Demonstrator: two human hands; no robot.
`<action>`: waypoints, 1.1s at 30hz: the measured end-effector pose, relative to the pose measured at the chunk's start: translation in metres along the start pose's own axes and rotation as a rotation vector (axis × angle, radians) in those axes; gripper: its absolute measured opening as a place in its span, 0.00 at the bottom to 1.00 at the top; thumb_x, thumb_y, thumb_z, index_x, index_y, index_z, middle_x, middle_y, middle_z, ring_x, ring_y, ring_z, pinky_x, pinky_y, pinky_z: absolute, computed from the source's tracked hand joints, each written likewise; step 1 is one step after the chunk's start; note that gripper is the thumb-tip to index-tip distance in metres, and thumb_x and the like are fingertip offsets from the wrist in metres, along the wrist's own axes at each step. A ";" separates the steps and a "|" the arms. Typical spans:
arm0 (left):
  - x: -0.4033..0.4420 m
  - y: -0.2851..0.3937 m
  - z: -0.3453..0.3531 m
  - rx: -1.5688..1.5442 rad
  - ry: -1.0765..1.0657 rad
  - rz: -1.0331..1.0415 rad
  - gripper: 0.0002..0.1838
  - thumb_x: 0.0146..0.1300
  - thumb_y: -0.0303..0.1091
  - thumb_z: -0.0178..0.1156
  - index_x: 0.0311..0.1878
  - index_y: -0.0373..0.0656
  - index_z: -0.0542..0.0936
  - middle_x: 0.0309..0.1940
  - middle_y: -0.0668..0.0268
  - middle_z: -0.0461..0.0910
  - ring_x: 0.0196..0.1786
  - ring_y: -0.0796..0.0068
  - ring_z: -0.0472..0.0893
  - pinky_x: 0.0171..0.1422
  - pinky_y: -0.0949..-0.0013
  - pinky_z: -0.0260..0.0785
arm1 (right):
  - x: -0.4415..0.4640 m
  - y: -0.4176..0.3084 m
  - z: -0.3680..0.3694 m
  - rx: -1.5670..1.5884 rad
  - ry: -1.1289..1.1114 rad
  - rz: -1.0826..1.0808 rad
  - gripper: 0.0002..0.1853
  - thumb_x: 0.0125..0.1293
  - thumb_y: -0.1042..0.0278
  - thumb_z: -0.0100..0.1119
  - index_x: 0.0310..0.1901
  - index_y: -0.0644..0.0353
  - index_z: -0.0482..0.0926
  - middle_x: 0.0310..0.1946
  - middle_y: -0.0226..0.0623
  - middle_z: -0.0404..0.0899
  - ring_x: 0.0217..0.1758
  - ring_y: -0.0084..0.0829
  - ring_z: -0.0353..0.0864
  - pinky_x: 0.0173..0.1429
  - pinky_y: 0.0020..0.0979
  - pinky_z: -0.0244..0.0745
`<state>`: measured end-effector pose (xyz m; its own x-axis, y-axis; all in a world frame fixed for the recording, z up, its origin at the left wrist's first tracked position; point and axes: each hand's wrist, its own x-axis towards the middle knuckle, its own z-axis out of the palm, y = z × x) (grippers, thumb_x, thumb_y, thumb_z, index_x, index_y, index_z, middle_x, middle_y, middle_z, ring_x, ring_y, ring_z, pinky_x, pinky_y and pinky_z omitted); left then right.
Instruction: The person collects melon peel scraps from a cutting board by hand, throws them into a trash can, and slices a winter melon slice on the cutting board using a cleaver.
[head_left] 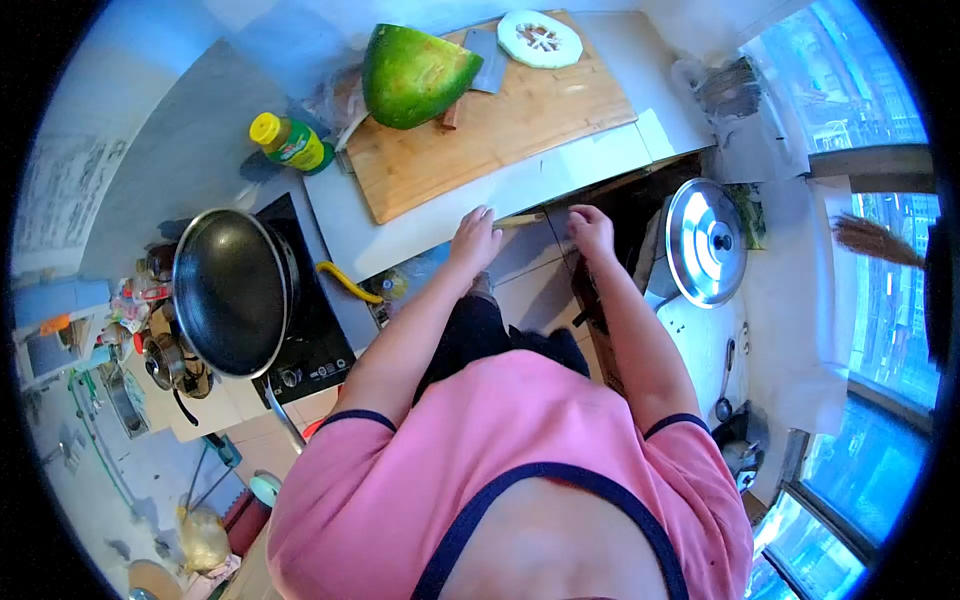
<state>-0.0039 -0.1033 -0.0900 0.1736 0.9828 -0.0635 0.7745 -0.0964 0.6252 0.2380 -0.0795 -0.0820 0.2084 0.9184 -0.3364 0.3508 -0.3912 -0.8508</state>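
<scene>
My left hand [478, 240] is in front of the counter edge, its fingers closed around one end of a thin, pale stick-like piece [520, 220]. That piece points toward my right hand [592, 232], which is apart from it with curled fingers. Whether anything sits in the right fingers I cannot make out. Beyond both hands lies a wooden cutting board [490, 150] on the counter. On it are a large cut green winter melon [415, 78], a cleaver [487, 62] and a round white melon slice [540, 40].
A yellow-capped bottle [292, 143] stands left of the board. A black wok [232, 295] is on the cooktop [305, 345]. To the right are a metal pot lid [706, 243] and a ladle [724, 400]. A yellow hose [345, 284] curves below the counter.
</scene>
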 end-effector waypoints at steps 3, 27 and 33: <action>0.043 0.002 0.015 0.114 -0.010 0.017 0.26 0.56 0.34 0.55 0.58 0.32 0.68 0.60 0.50 0.66 0.63 0.54 0.66 0.66 0.59 0.59 | 0.048 0.007 0.037 -0.148 0.001 -0.039 0.13 0.61 0.72 0.53 0.46 0.67 0.78 0.25 0.32 0.78 0.25 0.21 0.75 0.30 0.22 0.70; 0.226 -0.004 -0.016 0.352 0.216 -0.793 0.34 0.53 0.41 0.60 0.62 0.37 0.63 0.61 0.47 0.64 0.60 0.48 0.67 0.64 0.53 0.59 | 0.356 -0.131 0.036 -0.960 -0.096 -0.876 0.30 0.52 0.66 0.59 0.59 0.57 0.65 0.57 0.39 0.68 0.62 0.37 0.65 0.63 0.46 0.58; 0.251 -0.004 -0.008 0.152 0.119 -0.854 0.28 0.50 0.42 0.58 0.52 0.37 0.69 0.49 0.47 0.74 0.49 0.48 0.75 0.54 0.52 0.68 | 0.336 -0.130 0.001 -1.060 -0.258 -0.762 0.32 0.48 0.61 0.63 0.56 0.60 0.65 0.49 0.38 0.71 0.57 0.36 0.67 0.62 0.44 0.57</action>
<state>0.0320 0.1452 -0.1020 -0.5613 0.7373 -0.3759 0.6846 0.6689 0.2898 0.2616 0.2798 -0.0842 -0.4926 0.8660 -0.0857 0.8631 0.4736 -0.1752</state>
